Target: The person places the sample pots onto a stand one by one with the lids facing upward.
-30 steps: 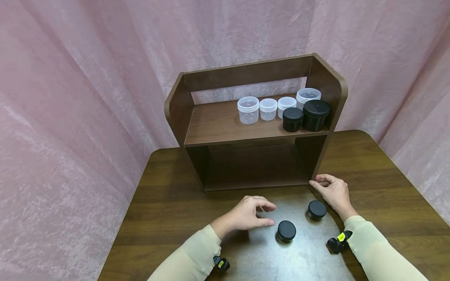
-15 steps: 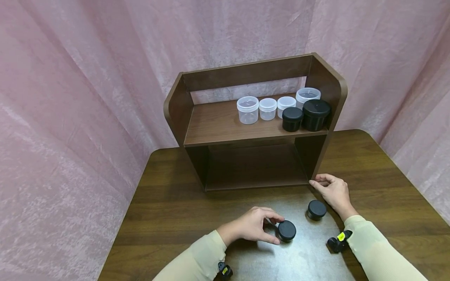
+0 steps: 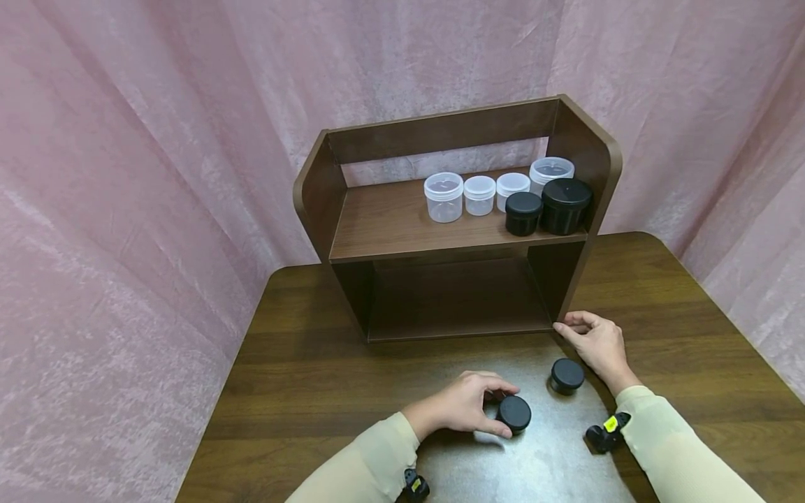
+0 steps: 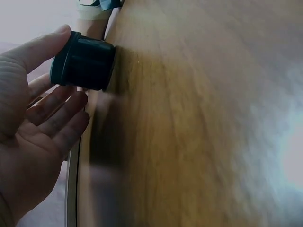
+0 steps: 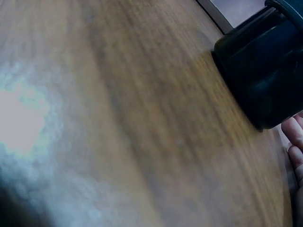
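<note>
A small black jar point(image 3: 516, 413) stands on the wooden table point(image 3: 302, 377) in front of me. My left hand point(image 3: 498, 409) curls round its left side, index finger over the top and thumb at the near side. In the left wrist view the thumb point(image 4: 45, 45) presses the lid of the jar point(image 4: 85, 61). A second small black jar point(image 3: 567, 376) stands to the right, and shows large in the right wrist view point(image 5: 265, 71). Just beyond it my right hand point(image 3: 594, 342) rests on the table, relaxed, with fingertips at the shelf's front right corner.
A dark wooden two-level shelf point(image 3: 390, 223) stands at the back of the table. Its upper board carries several clear jars point(image 3: 444, 198) and two black jars point(image 3: 524, 213) at the right end; the lower bay is dark. Pink curtains hang all round.
My left hand has moved right and toward me, from beside the near black jar to curling round it. The right hand and the other jar have stayed put.
</note>
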Demonstrator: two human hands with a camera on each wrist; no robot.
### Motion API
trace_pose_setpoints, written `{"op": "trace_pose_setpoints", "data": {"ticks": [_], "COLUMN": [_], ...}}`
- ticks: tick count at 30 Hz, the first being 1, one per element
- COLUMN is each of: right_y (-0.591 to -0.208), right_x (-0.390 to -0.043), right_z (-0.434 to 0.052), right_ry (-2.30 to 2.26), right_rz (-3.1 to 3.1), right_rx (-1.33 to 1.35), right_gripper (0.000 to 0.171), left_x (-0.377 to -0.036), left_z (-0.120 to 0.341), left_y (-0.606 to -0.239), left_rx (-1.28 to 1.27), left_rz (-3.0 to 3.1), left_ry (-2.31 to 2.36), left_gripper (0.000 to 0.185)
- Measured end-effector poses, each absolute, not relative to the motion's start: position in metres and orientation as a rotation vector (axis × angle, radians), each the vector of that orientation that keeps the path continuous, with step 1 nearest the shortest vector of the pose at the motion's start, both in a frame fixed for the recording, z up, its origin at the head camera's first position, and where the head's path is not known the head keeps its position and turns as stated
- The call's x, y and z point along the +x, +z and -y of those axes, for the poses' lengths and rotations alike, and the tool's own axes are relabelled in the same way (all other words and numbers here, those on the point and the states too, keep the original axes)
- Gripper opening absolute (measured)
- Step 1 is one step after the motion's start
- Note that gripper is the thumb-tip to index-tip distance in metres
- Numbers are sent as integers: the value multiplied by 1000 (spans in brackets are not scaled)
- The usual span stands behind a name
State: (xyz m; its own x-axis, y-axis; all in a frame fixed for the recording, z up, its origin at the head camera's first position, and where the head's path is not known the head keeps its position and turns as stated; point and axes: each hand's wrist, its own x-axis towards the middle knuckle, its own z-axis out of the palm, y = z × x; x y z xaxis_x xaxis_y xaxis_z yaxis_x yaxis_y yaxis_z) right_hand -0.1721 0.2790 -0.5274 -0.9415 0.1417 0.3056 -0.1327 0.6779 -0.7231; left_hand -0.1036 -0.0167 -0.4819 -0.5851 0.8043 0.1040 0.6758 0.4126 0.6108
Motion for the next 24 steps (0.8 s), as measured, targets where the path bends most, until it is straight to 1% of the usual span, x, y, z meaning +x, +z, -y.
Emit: {"op": "trace_pose_setpoints", "data": {"ticks": [6, 24], "right_y": [-527, -526], "right_x": [-172, -172], "right_z": [-279, -280], "right_ry": [1146, 1144], "right_rz": [2566, 2570], "right_rx": [-12, -5], "right_gripper": [31, 30], "left_x": [-104, -103], "left_z": [10, 9], "left_y": [-484, -485], "left_rx": [1347, 1334], "left_rz": [-2494, -2494], "left_ry": [838, 847], "left_gripper": [61, 60]}}
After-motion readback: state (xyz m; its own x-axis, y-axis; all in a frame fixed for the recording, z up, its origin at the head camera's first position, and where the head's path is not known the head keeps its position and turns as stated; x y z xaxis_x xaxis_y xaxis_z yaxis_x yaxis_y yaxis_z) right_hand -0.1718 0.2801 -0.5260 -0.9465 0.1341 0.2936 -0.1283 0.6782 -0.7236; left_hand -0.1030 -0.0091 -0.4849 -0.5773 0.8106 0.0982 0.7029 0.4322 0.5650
